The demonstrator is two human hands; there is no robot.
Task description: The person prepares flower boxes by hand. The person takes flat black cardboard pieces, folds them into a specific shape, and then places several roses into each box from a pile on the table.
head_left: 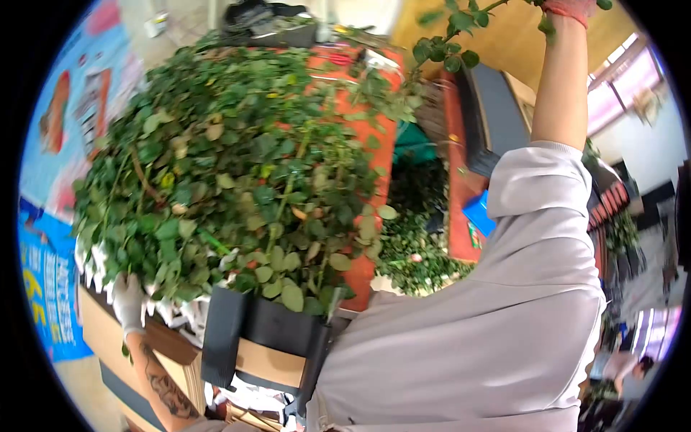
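Observation:
My right hand, in a pinkish-red glove, is raised at the top right and partly cut off by the frame's edge. It grips a leafy rose stem that reaches out to the left. My left hand, in a white glove, is low at the left, against the edge of a large heap of leafy rose stems. Leaves cover its fingertips, so I cannot make out whether it holds anything. The heap lies over a red-orange table.
A black box-like holder with a cardboard strip stands at the table's near edge. More cut greenery lies low to the right, near a blue object. Red-handled scissors rest at the table's far end. A person is in the right background.

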